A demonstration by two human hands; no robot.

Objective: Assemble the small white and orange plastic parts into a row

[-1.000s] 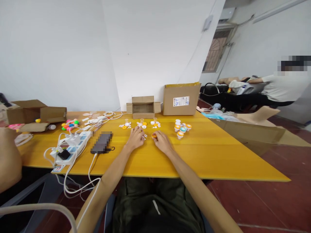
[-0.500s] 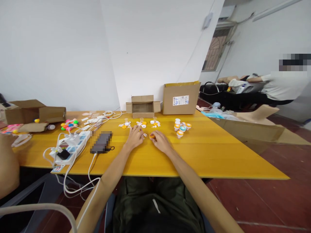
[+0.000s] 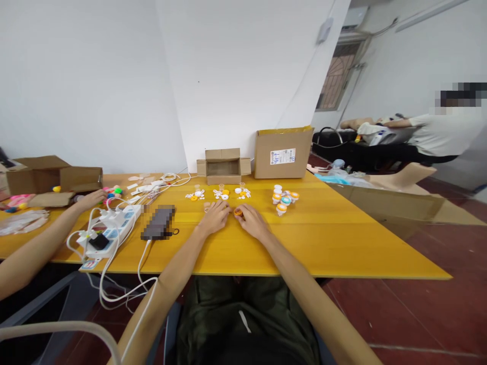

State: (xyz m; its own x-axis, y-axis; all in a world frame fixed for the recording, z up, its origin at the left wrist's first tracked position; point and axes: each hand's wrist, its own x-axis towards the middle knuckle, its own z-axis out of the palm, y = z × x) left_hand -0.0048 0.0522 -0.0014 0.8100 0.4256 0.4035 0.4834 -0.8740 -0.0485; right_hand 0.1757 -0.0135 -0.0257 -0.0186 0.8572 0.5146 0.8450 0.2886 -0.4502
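The right hand (image 3: pixel 251 219) pinches an orange cap (image 3: pixel 238 213) in curled fingers, seemingly steadying it just right of the half-curled left hand (image 3: pixel 216 217), whose hold I cannot tell; capped pieces (image 3: pixel 281 208) stand right, perhaps for elbow room.

At the left of the frame we see an open cardboard box (image 3: pixel 85 178), with brightly coloured balls (image 3: pixel 118 191) to its right. Below them we find a white power strip (image 3: pixel 125 226) holding a black adapter (image 3: pixel 99 241), and just beside it a dark, blurred device (image 3: pixel 160 223). Right of centre we have a taped carton (image 3: pixel 283 152) bearing a white label. Toward the upper right we spot a barred window (image 3: pixel 337 76); at the right edge, a person in a white top (image 3: pixel 443 132).
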